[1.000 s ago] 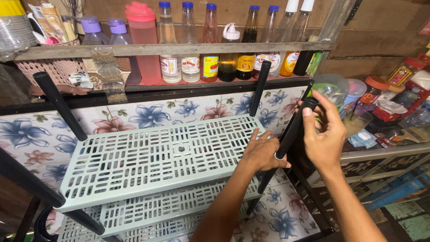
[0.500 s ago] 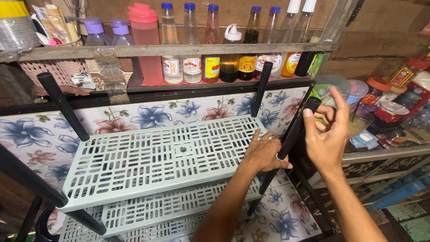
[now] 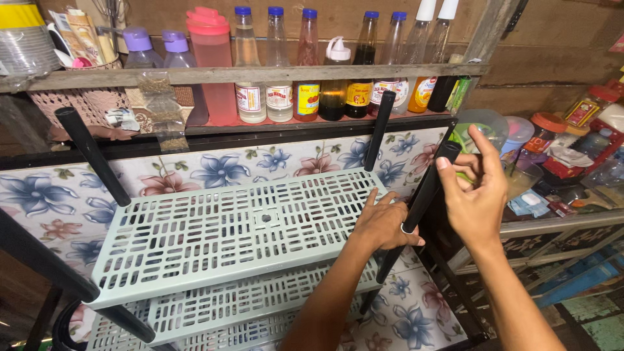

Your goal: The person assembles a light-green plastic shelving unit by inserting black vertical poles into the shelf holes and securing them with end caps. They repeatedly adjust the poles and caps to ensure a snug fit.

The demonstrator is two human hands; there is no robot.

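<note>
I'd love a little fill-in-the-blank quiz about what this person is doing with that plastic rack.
1. The right hand grips the top of a ____ pole.
2. The left hand rests on the pale green shelf panel at its ____ corner nearest that pole.
3. The wall behind the rack is covered with a ____ pattern.
4. The bottles stand on a ____ shelf above the rack.

Missing words: black; right; flower; wooden
</note>
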